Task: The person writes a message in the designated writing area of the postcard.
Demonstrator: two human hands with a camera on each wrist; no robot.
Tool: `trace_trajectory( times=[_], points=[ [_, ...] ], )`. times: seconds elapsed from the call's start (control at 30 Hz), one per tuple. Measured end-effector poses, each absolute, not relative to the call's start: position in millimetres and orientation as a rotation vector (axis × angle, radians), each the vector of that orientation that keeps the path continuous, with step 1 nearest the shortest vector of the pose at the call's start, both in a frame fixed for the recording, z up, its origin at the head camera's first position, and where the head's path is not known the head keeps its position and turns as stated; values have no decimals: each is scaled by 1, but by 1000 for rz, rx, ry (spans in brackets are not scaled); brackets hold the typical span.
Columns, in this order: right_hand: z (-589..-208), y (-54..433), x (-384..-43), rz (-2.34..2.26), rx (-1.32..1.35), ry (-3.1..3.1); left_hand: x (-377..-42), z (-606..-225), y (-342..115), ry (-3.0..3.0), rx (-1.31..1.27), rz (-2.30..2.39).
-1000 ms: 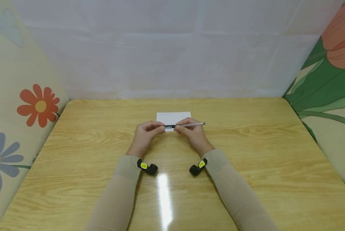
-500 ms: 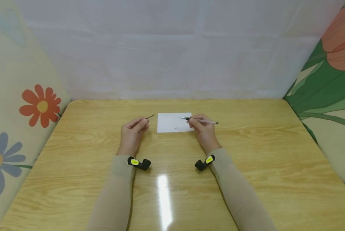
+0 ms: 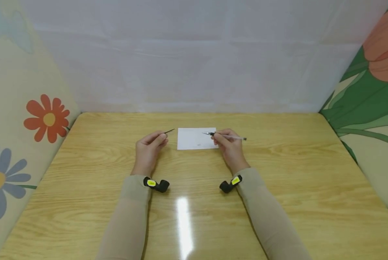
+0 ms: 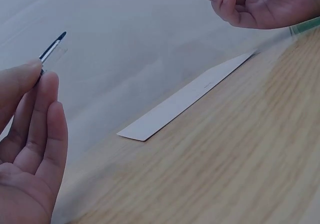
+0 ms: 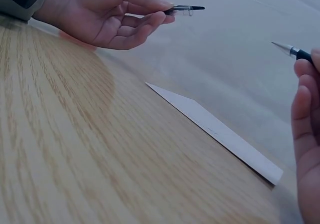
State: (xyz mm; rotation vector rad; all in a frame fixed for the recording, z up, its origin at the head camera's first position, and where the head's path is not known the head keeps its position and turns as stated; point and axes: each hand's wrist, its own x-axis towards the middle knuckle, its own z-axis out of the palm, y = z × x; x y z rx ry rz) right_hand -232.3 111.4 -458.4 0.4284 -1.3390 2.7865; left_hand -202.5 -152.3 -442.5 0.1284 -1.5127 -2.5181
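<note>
Between thumb and fingertips my left hand pinches a small pen cap, dark with a clear clip, left of the white paper. In the left wrist view the cap points up and away from the fingers. My right hand holds an uncapped pen with a clear barrel, over the paper's right side. Its metal tip points left; the right wrist view shows the pen raised above the table. A small faint mark shows near the paper's lower edge.
The paper lies flat on a wood-grain table. A pale cloth backdrop hangs behind the far edge, and flower-painted panels flank both sides. Each wrist wears a black camera mount.
One second ago both hands met over the paper with the cap at the pen's tip. They moved apart, leaving the cap in the left and the pen in the right, then stayed nearly still.
</note>
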Motion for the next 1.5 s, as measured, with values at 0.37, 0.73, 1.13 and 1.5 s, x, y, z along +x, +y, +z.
trace_trajectory(
  times=[0.37,0.73,1.13,1.5],
  points=[
    [-457,110,-232,2755,448,-1410,-204,-442,-161,-1569,191,-2368],
    [-456,110,-233,2755,401,-1429,-209,-442,-174,-1577,257,-2241],
    [-457,109,-233,2756,377,-1434,-211,-444,-175,-1782,398,-1837],
    [-459,110,-235,2752,377,-1447,-207,-445,-181,-1934,541,-1523]
  ],
)
